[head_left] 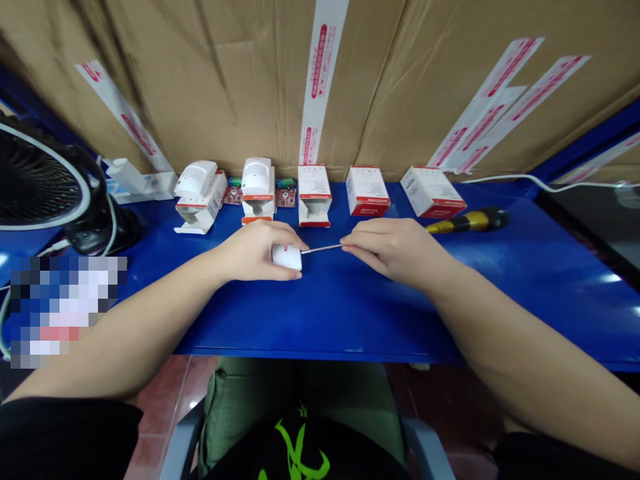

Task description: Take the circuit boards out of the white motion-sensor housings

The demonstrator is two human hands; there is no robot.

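Note:
My left hand is closed around a small white plastic detector housing with a red mark on top, holding it low over the blue table. The fingers and thumb hide its left part. A long screwdriver is gripped by its thin metal shaft in my right hand. Its tip meets the right end of the housing, but I cannot tell whether it is inside it. Behind my right hand, in line with the shaft, shows the screwdriver's yellow and black handle.
Along the back of the blue table stand several red and white boxes. White detectors sit on the two leftmost ones. Red circuit boards lie between boxes. A black fan stands left; a white cable runs at the back right.

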